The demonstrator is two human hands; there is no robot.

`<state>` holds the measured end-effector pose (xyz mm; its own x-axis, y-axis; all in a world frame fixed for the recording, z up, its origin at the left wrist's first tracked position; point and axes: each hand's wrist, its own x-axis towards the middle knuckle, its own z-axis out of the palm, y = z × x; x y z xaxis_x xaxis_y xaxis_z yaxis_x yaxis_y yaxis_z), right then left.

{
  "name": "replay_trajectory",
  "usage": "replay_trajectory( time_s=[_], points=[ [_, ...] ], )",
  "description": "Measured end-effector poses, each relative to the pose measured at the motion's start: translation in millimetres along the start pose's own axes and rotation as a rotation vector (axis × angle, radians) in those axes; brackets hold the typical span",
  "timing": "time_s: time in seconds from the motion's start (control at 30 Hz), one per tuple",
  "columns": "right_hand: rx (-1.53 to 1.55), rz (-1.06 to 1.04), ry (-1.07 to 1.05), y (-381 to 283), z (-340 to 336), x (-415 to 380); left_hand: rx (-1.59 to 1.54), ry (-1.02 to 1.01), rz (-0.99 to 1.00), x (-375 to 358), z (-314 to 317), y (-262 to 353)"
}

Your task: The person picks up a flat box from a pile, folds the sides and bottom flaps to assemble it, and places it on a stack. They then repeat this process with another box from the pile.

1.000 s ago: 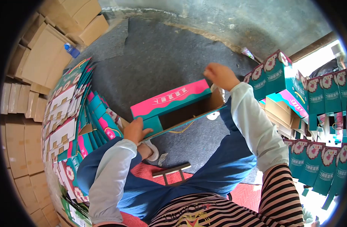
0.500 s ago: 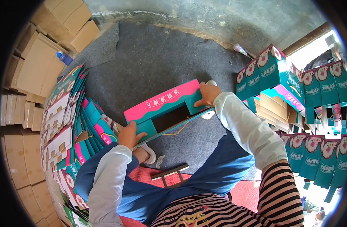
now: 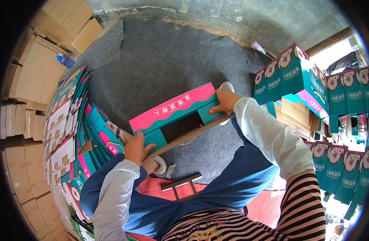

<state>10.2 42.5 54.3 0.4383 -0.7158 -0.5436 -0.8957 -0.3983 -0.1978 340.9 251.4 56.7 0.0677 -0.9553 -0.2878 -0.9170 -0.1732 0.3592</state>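
A pink and teal cardboard box [image 3: 174, 105] with white lettering is held in front of me, over the space between my knees. Its small teal end flaps are folded inward, leaving a dark opening in the middle. My left hand [image 3: 137, 148] grips the left end, thumb on the flap there. At the other end my right hand [image 3: 226, 101] clasps the corner, its thumb lying over the right flap. Along the near side, a strip of brown inner cardboard [image 3: 184, 138] shows. Part of a yellow cord [image 3: 187, 141] hangs below it.
Flat printed cartons [image 3: 62, 132] are stacked at my left, beside brown boxes [image 3: 27, 168]. To my right stand assembled teal boxes [image 3: 287, 72] and rows of others [image 3: 333, 160]. A small dark frame [image 3: 182, 184] lies between my legs. A blue bottle [image 3: 65, 61] is at the upper left.
The box has tilted slightly, and a brown inner strip now shows along its near edge. Less of the yellow cord is visible. Both hands keep their hold at the ends.
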Motion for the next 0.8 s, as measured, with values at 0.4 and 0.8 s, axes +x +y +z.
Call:
replay_trajectory(
  time_s=[0.4,0.8],
  points=[
    [0.169,-0.113,-0.132,12.8,-8.0,-0.2,-0.082,0.034,0.006,-1.4,1.3,3.9],
    [0.194,-0.137,-0.086,15.3,-2.6,-0.2,-0.082,0.006,0.021,1.5,-2.0,3.1]
  ],
)
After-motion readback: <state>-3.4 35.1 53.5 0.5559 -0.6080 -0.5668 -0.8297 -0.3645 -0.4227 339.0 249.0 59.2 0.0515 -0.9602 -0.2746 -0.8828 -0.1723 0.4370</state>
